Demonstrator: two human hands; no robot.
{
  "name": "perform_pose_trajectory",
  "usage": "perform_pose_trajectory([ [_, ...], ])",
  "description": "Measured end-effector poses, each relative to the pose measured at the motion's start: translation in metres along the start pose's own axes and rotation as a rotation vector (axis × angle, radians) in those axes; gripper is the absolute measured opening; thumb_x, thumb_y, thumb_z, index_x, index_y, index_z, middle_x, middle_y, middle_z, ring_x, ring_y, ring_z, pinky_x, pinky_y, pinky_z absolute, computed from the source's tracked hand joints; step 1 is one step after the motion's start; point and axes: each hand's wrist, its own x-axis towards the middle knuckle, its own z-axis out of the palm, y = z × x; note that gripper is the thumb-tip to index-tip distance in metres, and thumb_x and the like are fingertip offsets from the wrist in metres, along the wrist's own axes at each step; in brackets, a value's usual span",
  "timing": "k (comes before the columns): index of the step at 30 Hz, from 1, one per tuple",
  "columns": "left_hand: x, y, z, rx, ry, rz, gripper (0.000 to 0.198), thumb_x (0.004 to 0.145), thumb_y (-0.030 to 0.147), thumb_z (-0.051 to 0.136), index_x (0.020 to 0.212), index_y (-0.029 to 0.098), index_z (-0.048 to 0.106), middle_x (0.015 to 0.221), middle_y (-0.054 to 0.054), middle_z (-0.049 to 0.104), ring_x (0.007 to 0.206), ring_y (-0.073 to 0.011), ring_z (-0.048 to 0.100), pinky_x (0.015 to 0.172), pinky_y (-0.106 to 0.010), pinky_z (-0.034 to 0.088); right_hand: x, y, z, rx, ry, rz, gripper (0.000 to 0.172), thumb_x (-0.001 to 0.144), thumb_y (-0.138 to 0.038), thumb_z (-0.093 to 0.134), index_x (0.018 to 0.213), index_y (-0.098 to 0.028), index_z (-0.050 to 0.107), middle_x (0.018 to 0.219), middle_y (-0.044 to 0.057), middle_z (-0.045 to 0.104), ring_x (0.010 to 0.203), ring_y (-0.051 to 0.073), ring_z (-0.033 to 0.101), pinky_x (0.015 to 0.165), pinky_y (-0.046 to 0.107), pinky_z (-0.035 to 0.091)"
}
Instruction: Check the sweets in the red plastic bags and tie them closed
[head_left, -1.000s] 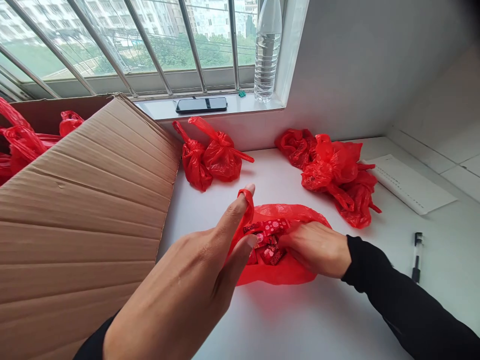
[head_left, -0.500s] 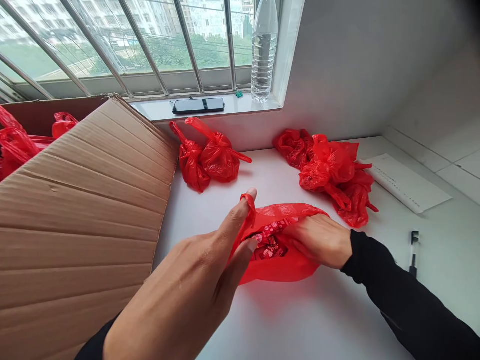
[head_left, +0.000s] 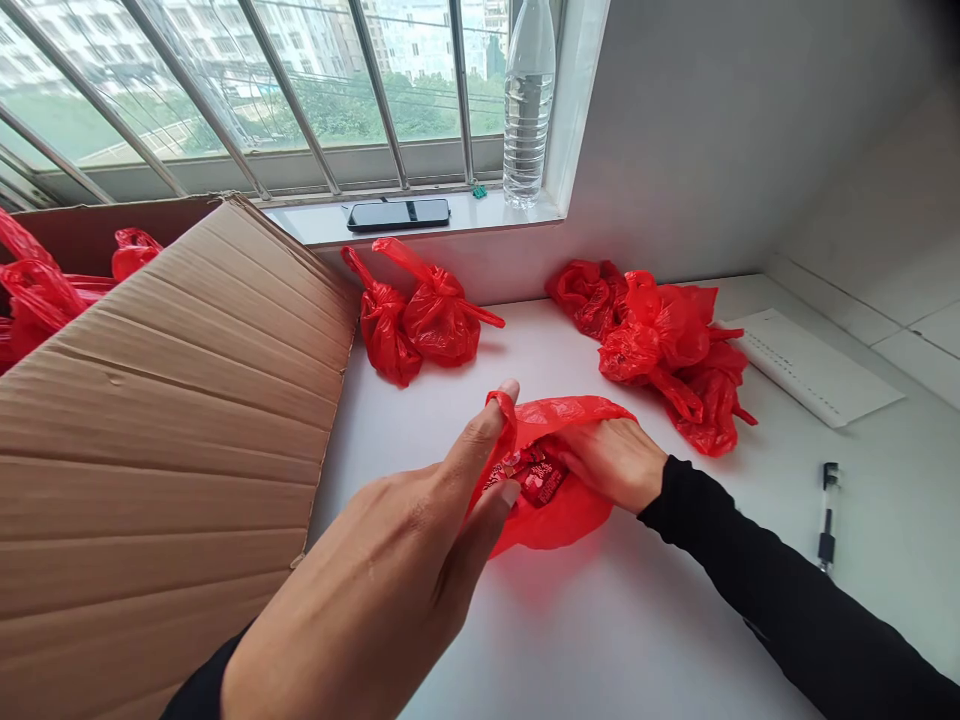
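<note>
A red plastic bag [head_left: 574, 520] sits on the white tabletop with its mouth spread, showing small dark-red wrapped packets [head_left: 541, 478] inside. My left hand [head_left: 375, 575] grips the bag's left rim, with a handle loop hooked over one finger and another digit inside the mouth. My right hand [head_left: 619, 460] reaches in from the right, its fingers hidden among the packets and plastic. What those fingers grasp, if anything, does not show.
A cardboard box [head_left: 187, 420] with red bags inside stands left. Knotted red bags [head_left: 442, 320] lie by the wall, and more red bags [head_left: 667, 340] lie right, near a white paper [head_left: 821, 365] and a pen [head_left: 828, 515]. A phone [head_left: 399, 214] and water bottle [head_left: 527, 130] occupy the sill.
My right hand has moved left within the bag, and the bag's right side has shifted left too. The visible packets lie differently. My left hand keeps its hold with only a slight shift.
</note>
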Motion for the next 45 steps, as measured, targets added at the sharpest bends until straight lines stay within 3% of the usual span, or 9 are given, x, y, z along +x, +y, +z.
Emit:
perform_pose_trajectory([
  [4,0.0,0.0,0.0,0.001,-0.002,0.012,0.046,0.106,0.035,0.039,0.15,0.032,0.032,0.076,0.007,0.071,0.062,-0.0159,0.068,0.058,-0.027,0.047,0.006,0.002,0.008,-0.057,0.023,0.119,0.037,0.092,-0.029,0.054,0.126,-0.017,0.064,0.116,0.013,0.072,0.108,0.03,0.064,0.084,0.037,0.044],
  [10,0.002,-0.001,0.002,0.006,0.006,0.01,0.048,0.106,0.034,0.04,0.152,0.031,0.03,0.075,0.007,0.071,0.063,-0.0166,0.069,0.057,-0.027,0.046,0.016,-0.013,0.013,-0.101,0.052,0.243,0.029,0.095,-0.029,0.048,0.106,-0.017,0.072,0.1,0.011,0.075,0.095,0.03,0.068,0.068,0.035,0.04],
  [17,0.001,-0.001,0.0,0.003,-0.011,-0.008,0.048,0.106,0.034,0.038,0.153,0.031,0.028,0.076,0.006,0.07,0.062,-0.0164,0.067,0.056,-0.027,0.046,0.014,-0.007,0.014,-0.119,0.106,0.225,0.023,0.089,-0.025,0.049,0.082,-0.018,0.07,0.081,0.008,0.074,0.076,0.024,0.067,0.057,0.033,0.03],
  [23,0.0,-0.005,0.0,0.013,0.05,0.002,0.046,0.105,0.035,0.04,0.15,0.03,0.032,0.069,0.006,0.065,0.058,-0.0166,0.066,0.055,-0.027,0.046,0.0,-0.002,-0.009,-0.143,0.173,0.219,0.035,0.091,-0.033,0.046,0.059,-0.021,0.056,0.057,0.006,0.063,0.054,0.019,0.057,0.055,0.034,0.025],
  [31,0.004,-0.003,-0.001,0.01,0.046,-0.011,0.049,0.105,0.035,0.041,0.152,0.032,0.029,0.061,0.008,0.059,0.05,-0.0158,0.062,0.051,-0.027,0.044,-0.017,-0.009,-0.049,0.367,0.045,0.094,0.016,0.086,-0.027,0.056,0.071,-0.022,0.056,0.062,-0.004,0.057,0.057,0.012,0.05,0.056,0.028,0.035],
  [36,0.004,-0.003,0.0,0.0,0.05,-0.011,0.044,0.105,0.037,0.041,0.148,0.032,0.036,0.056,0.009,0.054,0.045,-0.015,0.058,0.055,-0.027,0.046,-0.007,-0.011,-0.036,0.731,-0.214,-0.043,0.008,0.085,-0.024,0.058,0.077,-0.022,0.056,0.065,-0.006,0.056,0.058,0.011,0.048,0.052,0.024,0.036],
  [38,0.002,-0.003,0.0,0.009,0.053,0.001,0.045,0.105,0.037,0.041,0.149,0.031,0.035,0.056,0.009,0.054,0.047,-0.0153,0.058,0.055,-0.026,0.047,-0.001,-0.011,-0.021,0.701,-0.236,-0.041,0.01,0.088,-0.026,0.055,0.079,-0.021,0.055,0.067,-0.005,0.059,0.059,0.012,0.052,0.055,0.024,0.037],
  [41,-0.001,-0.003,0.0,0.022,0.061,0.003,0.044,0.105,0.036,0.041,0.148,0.031,0.036,0.059,0.008,0.056,0.05,-0.0157,0.06,0.056,-0.026,0.048,0.004,-0.009,-0.003,0.402,-0.066,0.053,0.018,0.095,-0.024,0.048,0.08,-0.02,0.057,0.075,0.0,0.066,0.067,0.015,0.059,0.061,0.027,0.039],
  [45,-0.002,-0.004,-0.001,-0.014,0.073,0.01,0.041,0.104,0.036,0.042,0.145,0.031,0.039,0.067,0.006,0.062,0.056,-0.0159,0.063,0.058,-0.026,0.048,-0.008,-0.006,-0.009,0.217,-0.034,0.008,0.019,0.098,-0.026,0.047,0.096,-0.022,0.065,0.092,0.004,0.072,0.081,0.019,0.066,0.07,0.03,0.045],
])
